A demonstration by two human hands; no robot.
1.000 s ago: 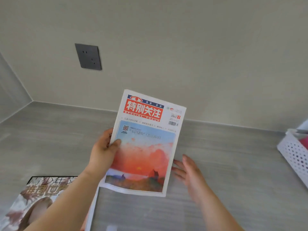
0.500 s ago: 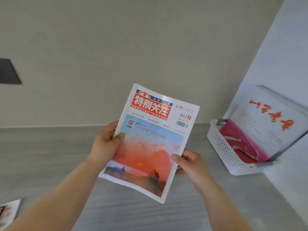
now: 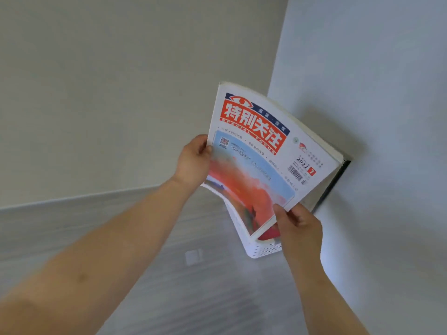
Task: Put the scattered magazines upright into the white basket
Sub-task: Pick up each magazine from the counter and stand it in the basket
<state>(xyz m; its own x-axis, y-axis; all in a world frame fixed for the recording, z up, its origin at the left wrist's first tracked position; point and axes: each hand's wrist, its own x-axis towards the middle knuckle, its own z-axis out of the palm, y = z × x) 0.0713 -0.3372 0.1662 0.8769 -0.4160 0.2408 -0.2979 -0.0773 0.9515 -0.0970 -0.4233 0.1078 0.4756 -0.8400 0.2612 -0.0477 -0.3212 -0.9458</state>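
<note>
Both hands grip magazine [image 3: 263,163]: left hand [image 3: 193,163] pinches its left edge, right hand [image 3: 298,223] its bottom corner, above basket [image 3: 263,250] at worktop's [image 3: 193,286] right corner.

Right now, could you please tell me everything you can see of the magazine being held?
The magazine looks like thin glossy paper with a white-bordered cover: a red title block with white Chinese characters, "2021", a barcode, a QR code and an orange-red sky picture. It is closed, bowed and tilted, held over the white basket. The left hand grips its left edge, thumb on the cover; the right hand pinches its lower edge.
</note>
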